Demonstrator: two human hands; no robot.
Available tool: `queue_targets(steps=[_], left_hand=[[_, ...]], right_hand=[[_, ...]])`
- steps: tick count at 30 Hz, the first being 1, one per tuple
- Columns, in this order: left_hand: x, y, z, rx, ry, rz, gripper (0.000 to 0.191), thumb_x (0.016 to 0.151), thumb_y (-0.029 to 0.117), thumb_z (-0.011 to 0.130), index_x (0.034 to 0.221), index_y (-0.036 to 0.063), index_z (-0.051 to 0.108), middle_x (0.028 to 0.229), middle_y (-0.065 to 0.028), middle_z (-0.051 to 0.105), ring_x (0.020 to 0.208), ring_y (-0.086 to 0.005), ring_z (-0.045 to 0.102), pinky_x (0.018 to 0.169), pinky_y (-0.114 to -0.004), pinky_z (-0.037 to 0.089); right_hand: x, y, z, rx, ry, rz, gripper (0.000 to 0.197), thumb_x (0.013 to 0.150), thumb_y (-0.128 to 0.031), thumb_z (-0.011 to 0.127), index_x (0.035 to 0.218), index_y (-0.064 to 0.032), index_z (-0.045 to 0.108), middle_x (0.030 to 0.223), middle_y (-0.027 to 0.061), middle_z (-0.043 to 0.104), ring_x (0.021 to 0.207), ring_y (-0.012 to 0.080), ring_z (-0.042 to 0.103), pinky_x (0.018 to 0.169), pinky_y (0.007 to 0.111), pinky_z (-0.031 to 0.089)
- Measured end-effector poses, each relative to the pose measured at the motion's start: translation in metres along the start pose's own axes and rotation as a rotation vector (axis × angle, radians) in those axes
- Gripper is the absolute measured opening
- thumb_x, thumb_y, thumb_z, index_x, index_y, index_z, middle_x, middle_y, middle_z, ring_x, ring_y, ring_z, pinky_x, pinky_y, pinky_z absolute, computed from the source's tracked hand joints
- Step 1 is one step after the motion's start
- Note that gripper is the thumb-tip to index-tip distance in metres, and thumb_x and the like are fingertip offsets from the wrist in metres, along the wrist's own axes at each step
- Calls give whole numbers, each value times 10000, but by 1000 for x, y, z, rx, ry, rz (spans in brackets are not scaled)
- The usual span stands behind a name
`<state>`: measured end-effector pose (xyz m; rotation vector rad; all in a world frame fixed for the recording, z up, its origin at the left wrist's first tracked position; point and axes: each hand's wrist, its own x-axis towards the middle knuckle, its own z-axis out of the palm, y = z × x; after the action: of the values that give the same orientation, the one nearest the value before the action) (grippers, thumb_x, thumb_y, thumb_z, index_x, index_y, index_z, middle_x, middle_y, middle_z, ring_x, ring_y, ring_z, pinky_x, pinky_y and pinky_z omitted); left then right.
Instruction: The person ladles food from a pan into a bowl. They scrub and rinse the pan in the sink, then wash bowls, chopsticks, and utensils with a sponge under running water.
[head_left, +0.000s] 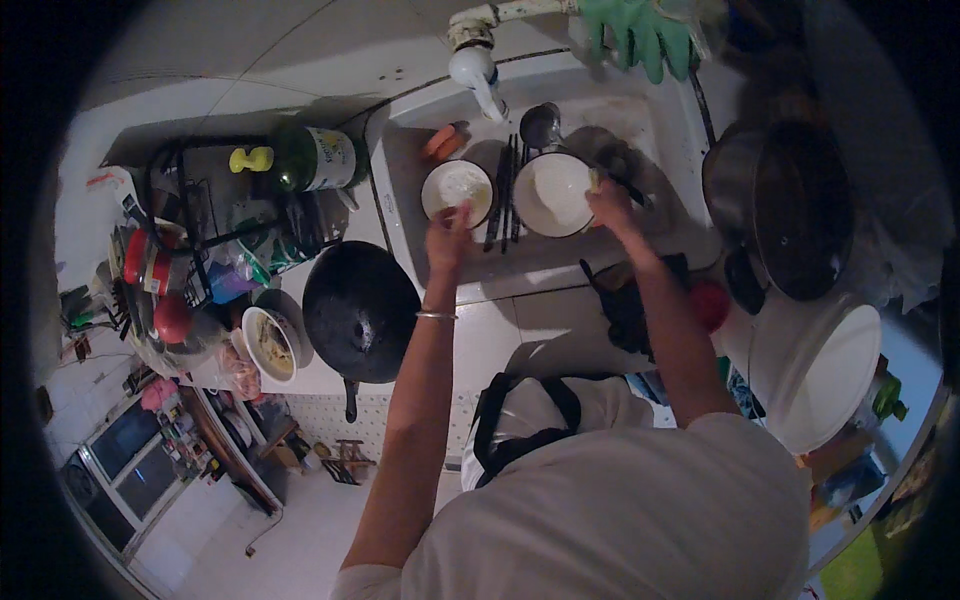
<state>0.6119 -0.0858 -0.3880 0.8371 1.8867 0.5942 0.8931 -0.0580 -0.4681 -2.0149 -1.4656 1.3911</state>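
Observation:
In the sink (675, 217) under the tap (475, 75) sit two pale bowls. My left hand (451, 236) is at the near rim of the smaller bowl (431, 187), which has whitish foam or liquid inside; its grip is unclear. The larger bowl (551, 187) has my right hand (613, 206) at its right rim, with a small yellowish thing between hand and bowl. Dark chopsticks (506, 195) lie between the bowls. Behind the larger bowl is a metal ladle (540, 126), and an orange object (445, 141) lies at the sink's back left.
A black frying pan (360, 315) rests on the counter left of my left forearm, beside a bowl of food (271, 345). A green bottle (315, 159) lies behind them. Right of the sink stand a dark pot (780, 210) and a large white basin (817, 367). Green gloves (645, 37) hang near the pipe.

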Motion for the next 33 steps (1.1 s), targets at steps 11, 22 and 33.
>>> queue_targets(steps=[11,22,33], left_hand=[[60,-112,3,-770,-239,-226,449,798,151,579,1195,7,428,1077,-172,539,937,-290,571,788,-348,501],[38,-38,-3,-771,-241,-164,657,709,-84,398,1304,94,184,1279,-188,331,1090,-396,475,782,-517,532],[4,-42,-63,-756,-184,-85,534,780,13,447,1243,99,195,1231,-162,352,1058,-333,498,803,-460,515]], right_hand=[[25,29,7,-293,-90,151,340,701,-178,534,980,5,601,980,231,603,942,368,581,833,438,456],[28,52,6,-390,231,-131,322,727,-176,600,992,4,566,879,202,622,808,372,608,722,439,486],[-92,-170,104,37,-40,-765,288,723,-62,583,1005,-13,548,862,160,614,881,336,585,745,439,471]])
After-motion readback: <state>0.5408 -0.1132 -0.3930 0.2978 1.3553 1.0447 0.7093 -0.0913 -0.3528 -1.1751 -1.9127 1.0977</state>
